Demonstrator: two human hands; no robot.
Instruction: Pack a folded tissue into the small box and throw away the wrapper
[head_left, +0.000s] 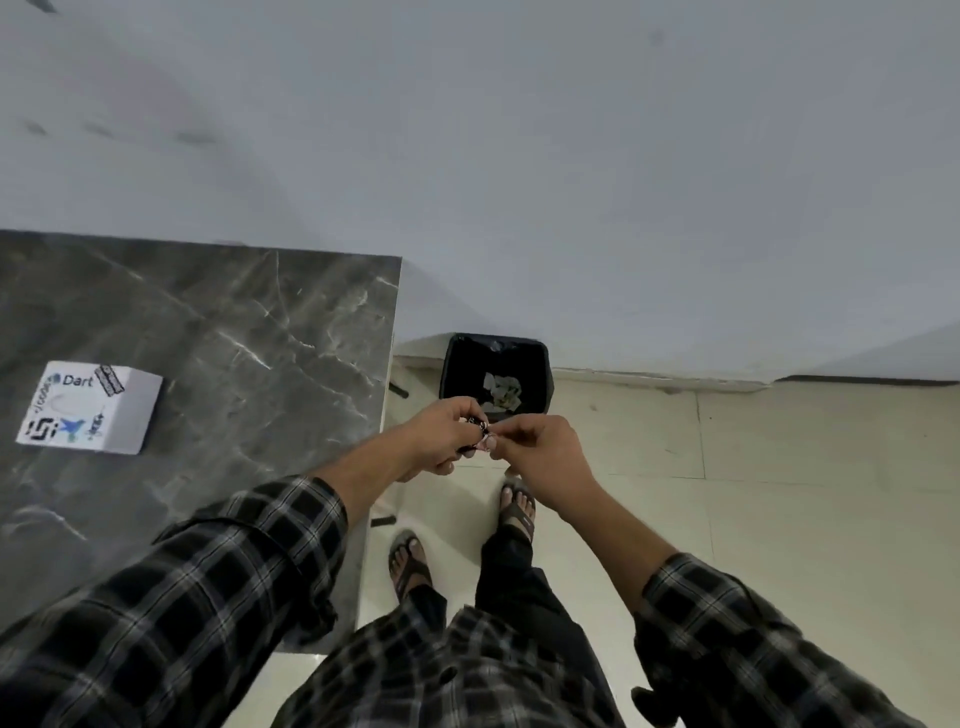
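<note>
My left hand (441, 436) and my right hand (540, 447) meet in front of me, just past the table's right edge. Both pinch a small dark and pale wrapper (483, 434) between their fingertips; most of it is hidden by the fingers. Beyond the hands a black bin (543, 364) stands on the floor against the wall, with several pale scraps of paper inside. The small white box (91, 408), printed with logos and the word Dart, lies shut on the dark marble table (234, 338) far to the left of my hands.
The table's right edge runs down beside my left forearm. My feet in sandals (514, 506) stand on pale floor tiles below the hands. A light grey wall fills the upper half of the view.
</note>
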